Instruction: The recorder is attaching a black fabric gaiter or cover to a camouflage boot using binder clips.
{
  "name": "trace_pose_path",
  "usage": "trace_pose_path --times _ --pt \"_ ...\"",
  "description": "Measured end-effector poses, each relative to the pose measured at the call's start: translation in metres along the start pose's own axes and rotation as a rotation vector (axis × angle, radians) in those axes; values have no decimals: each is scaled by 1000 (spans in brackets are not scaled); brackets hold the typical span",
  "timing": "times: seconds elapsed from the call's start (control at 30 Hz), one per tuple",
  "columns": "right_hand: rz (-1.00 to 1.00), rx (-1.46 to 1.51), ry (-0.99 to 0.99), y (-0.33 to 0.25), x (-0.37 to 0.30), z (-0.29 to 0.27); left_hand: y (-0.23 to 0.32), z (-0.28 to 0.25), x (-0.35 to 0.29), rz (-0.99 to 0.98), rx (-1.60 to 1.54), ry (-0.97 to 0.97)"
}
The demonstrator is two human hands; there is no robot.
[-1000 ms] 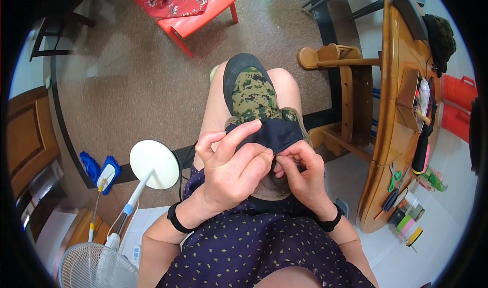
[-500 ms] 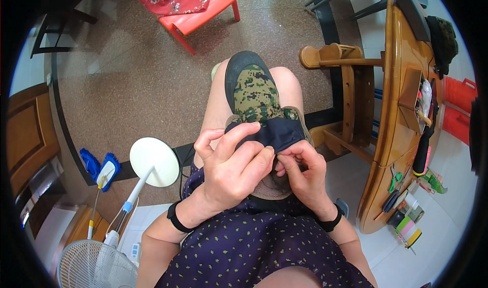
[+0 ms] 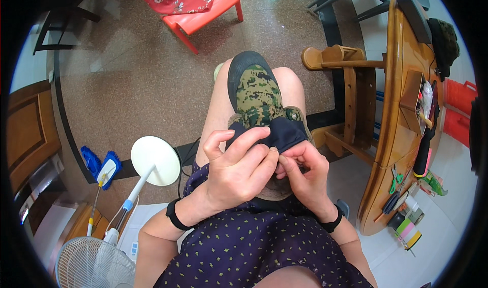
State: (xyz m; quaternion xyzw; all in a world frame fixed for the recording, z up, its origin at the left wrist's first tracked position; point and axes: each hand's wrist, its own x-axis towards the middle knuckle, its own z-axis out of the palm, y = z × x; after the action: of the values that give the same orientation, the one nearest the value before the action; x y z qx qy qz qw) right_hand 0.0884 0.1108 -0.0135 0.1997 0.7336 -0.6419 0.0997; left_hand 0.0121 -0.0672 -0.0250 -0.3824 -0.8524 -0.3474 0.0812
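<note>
A camouflage shoe (image 3: 256, 92) with a black toe cap rests on my lap, toe pointing away from me. Its dark navy heel collar (image 3: 287, 132) faces me. My left hand (image 3: 236, 171) lies over the collar's near left side, thumb raised and fingers pressed on the fabric. My right hand (image 3: 305, 173) pinches the collar's edge just beside the left fingertips. Both hands touch each other at the heel. Each wrist wears a black band. What the fingertips pinch besides fabric is hidden.
A wooden table (image 3: 401, 115) with tape rolls, scissors and tools curves along the right. A red plastic chair (image 3: 203, 10) stands ahead. A white standing fan (image 3: 152, 161) and a blue mop (image 3: 99, 166) are at my left. Brown speckled floor lies between.
The hands stay at the shoe's heel; the fingers shift only slightly on the navy collar. The shoe has not moved.
</note>
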Motion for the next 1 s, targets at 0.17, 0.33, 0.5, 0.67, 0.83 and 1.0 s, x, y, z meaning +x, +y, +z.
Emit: trace_pose_path --times 0.17,0.33,0.5,0.67,0.83,1.0 --pt "49 123 101 -5 1 4 -3 4 -2 4 5 8" --pt "124 24 -2 -12 1 -2 -4 3 -3 -50 -7 40" --pt "64 43 55 -7 0 4 -5 8 -1 3 -34 28" --pt "107 -81 20 -22 2 -8 -4 5 -1 -5 -10 27" --pt "-558 -598 221 -47 22 -32 -2 8 0 61 57 68" --pt "-497 -609 -148 -37 45 -33 -3 7 5 116 105 72"
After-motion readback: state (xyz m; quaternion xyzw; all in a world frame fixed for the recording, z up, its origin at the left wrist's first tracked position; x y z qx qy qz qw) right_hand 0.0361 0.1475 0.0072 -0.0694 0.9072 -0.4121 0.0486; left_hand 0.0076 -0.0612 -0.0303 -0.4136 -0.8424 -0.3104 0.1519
